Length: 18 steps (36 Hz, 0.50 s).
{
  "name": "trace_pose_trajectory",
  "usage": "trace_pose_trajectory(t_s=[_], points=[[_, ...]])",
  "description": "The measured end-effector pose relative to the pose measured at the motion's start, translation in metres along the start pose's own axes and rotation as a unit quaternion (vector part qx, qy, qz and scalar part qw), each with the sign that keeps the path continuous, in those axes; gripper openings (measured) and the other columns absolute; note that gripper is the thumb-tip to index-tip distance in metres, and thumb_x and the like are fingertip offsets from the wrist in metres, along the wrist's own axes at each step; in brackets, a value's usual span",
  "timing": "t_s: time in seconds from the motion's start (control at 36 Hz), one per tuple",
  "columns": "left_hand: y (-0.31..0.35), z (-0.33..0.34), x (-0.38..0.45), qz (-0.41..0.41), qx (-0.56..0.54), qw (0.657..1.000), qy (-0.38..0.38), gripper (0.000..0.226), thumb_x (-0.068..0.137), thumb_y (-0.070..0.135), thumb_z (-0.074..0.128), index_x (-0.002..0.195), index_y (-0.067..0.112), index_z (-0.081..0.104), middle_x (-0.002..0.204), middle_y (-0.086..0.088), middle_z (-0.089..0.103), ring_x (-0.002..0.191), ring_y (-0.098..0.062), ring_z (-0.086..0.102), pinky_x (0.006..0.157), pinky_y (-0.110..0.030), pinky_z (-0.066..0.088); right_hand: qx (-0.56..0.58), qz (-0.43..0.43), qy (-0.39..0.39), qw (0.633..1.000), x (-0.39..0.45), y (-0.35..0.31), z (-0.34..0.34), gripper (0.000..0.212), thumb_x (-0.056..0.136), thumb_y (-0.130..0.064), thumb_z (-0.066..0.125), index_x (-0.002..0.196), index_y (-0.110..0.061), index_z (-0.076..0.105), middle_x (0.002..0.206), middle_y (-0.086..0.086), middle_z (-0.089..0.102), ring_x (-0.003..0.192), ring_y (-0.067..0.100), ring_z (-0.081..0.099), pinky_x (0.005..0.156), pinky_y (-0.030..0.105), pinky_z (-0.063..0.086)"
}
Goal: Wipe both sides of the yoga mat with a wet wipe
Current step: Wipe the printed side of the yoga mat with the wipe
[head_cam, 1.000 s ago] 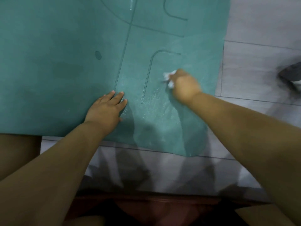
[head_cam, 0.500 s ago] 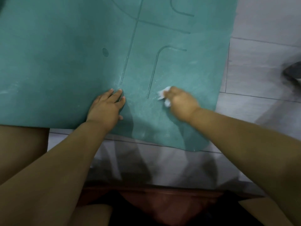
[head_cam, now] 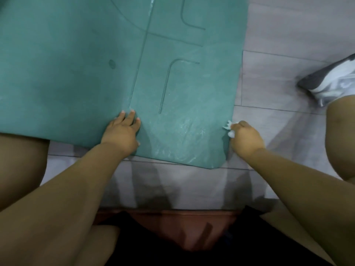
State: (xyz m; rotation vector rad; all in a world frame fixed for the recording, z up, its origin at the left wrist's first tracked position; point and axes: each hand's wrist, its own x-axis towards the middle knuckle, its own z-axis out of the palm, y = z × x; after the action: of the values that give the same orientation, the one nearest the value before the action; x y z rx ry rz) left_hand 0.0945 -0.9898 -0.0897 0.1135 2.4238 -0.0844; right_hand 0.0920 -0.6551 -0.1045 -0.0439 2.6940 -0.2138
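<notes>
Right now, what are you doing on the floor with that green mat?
A person is cleaning a teal yoga mat spread on the grey floor. The left hand presses flat on the mat near its front edge. The right hand grips a crumpled white wet wipe at the mat's right edge. Wet streaks shine between the hands.

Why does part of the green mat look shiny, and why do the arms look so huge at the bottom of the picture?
In the head view, the yoga mat glistens near its corner by the right hand, which grips the wet wipe: light glares off damp streaks. The left hand lies flat on a duller patch. The wide-angle lens swells the near forearms, and soft shadows fall on the floor tiles.
</notes>
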Motion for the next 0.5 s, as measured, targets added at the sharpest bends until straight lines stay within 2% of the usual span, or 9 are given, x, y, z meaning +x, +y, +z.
trace_pose_trajectory(t_s=[0.06,0.17,0.22,0.31,0.39,0.5], points=[[0.004,0.001,-0.003,0.002,0.001,1.0,-0.004,0.081,0.09,0.043,0.056,0.152,0.021,0.008,0.159,0.0,-0.011,0.146,-0.025,-0.006,0.119,-0.035,0.006,-0.027,0.023,-0.025,0.999,-0.011,-0.004,0.008,0.04,0.091,-0.008,0.05,0.131,-0.002,0.049,0.124,0.018,0.048,0.11,0.037,0.053,0.093,0.039,0.042],[0.01,0.003,-0.009,0.011,0.024,0.999,-0.018,0.095,0.084,0.051,0.061,0.152,0.02,0.003,0.158,-0.003,-0.014,0.146,-0.027,-0.007,0.119,-0.037,0.005,-0.075,-0.015,-0.064,0.995,-0.038,-0.011,0.016,0.043,0.094,-0.011,0.045,0.137,-0.005,0.04,0.131,0.015,0.044,0.113,0.033,0.052,0.094,0.035,0.039],[0.013,0.005,-0.012,0.016,0.049,0.998,-0.023,0.102,0.08,0.054,0.064,0.152,0.018,-0.001,0.157,-0.006,-0.017,0.146,-0.028,-0.008,0.118,-0.038,0.005,-0.099,-0.042,-0.082,0.991,-0.04,-0.008,0.009,0.04,0.095,-0.014,0.045,0.134,-0.005,0.044,0.132,0.014,0.044,0.117,0.03,0.05,0.096,0.034,0.04],[0.016,0.009,-0.017,0.024,0.097,0.995,-0.021,0.108,0.078,0.054,0.066,0.151,0.015,-0.004,0.156,-0.011,-0.016,0.145,-0.032,-0.008,0.118,-0.041,0.007,-0.098,-0.052,-0.072,0.991,-0.04,-0.012,-0.007,0.031,0.093,-0.014,0.047,0.122,-0.004,0.053,0.122,0.013,0.05,0.108,0.031,0.055,0.088,0.034,0.044],[0.019,0.011,-0.019,0.032,0.129,0.991,-0.017,0.105,0.081,0.051,0.065,0.15,0.011,-0.002,0.156,-0.016,-0.012,0.144,-0.038,-0.005,0.118,-0.044,0.009,-0.059,-0.063,-0.023,0.996,-0.042,-0.022,-0.022,0.031,0.092,-0.013,0.047,0.121,-0.005,0.056,0.117,0.011,0.052,0.1,0.031,0.057,0.082,0.033,0.043],[0.021,0.006,-0.022,0.06,0.15,0.986,-0.034,0.078,0.093,0.033,0.051,0.15,0.009,0.003,0.156,-0.02,-0.008,0.142,-0.045,-0.001,0.116,-0.047,0.015,-0.066,-0.097,-0.035,0.992,-0.049,-0.038,-0.024,0.028,0.094,-0.016,0.046,0.119,-0.008,0.055,0.117,0.009,0.051,0.101,0.029,0.056,0.078,0.03,0.042]])
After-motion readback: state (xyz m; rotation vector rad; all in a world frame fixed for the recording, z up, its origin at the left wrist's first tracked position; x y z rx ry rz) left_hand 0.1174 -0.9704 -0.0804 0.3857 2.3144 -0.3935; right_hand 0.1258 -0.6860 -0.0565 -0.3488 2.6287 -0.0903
